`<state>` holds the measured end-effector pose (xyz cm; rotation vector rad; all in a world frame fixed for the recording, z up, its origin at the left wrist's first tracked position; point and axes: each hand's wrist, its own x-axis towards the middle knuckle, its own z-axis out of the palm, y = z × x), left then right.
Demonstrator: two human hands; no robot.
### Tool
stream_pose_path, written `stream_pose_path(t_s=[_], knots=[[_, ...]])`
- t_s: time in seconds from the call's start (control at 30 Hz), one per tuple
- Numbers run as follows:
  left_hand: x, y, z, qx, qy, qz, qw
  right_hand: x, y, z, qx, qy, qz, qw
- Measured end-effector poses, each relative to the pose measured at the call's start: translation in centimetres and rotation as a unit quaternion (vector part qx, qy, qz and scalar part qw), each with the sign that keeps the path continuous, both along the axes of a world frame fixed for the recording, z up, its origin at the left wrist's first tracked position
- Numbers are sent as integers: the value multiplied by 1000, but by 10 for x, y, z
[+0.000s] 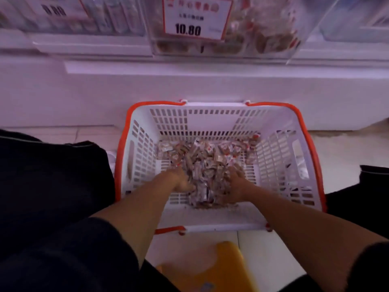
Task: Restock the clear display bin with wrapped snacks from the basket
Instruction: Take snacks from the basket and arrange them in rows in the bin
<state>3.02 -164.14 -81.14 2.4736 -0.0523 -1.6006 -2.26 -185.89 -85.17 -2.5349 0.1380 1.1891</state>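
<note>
The yellow stool (202, 268) sits nearest you, just before the basket (280, 157) on the floor. Your left hand (181, 182) and right hand (236, 184) cup a heap of wrapped snacks (207, 163) between them, fingers buried, so their curl is unclear. The clear display bin (263, 39) above looks only partly stocked; plenty remains to move

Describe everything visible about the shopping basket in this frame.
The basket is white slotted plastic with an orange rim and orange handles folded down. It sits upright on the pale floor against the white shelf base, below the clear display bin. A heap of wrapped snacks covers its bottom. The left hand and right hand reach in, bracketing the heap.
</note>
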Motion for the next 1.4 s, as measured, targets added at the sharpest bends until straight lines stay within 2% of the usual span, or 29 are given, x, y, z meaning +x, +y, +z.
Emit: stream_pose_path(t_s=[0.1, 0.17, 0.33, 0.57, 0.63, 0.7, 0.77, 0.87, 1.0, 1.13, 1.33, 1.4], knots=[[-12, -15, -34, -59, 10, 237, 970, 10, 1, -12, 11, 13, -26, 1000], [-14, -24, -53, -92, -18, 329, 940, 8, 5, -22, 14, 22, -48, 999], [-17, -33, -76, -103, -88, 375, 917, 5, 8, -41, 63, -71, -163, 982], [-16, -37, -81, -119, -13, 461, 879, 27, 21, -45, 73, -68, -202, 974], [-16, -39, -80, -139, 36, 509, 848, 25, 21, -43, 86, -77, -219, 969], [-15, -41, -78, -157, 80, 570, 802, 24, 21, -41, 115, -79, -240, 961], [-14, -43, -79, -168, 92, 602, 775, 24, 21, -39, 154, -58, -303, 939], [-15, -42, -88, -160, 63, 611, 773, 25, 21, -27, 193, -6, -432, 881], [-17, -45, -91, -153, 62, 613, 773, 27, 12, -13, 202, 19, -497, 844], [-15, -49, -83, -159, 61, 590, 789, 25, 7, -9, 213, 54, -464, 858], [-17, -47, -70, -148, 10, 553, 820, 20, 12, -3, 200, 80, -422, 881], [-19, -41, -65, -160, 7, 551, 819, 20, 9, 3, 195, 100, -418, 881]])
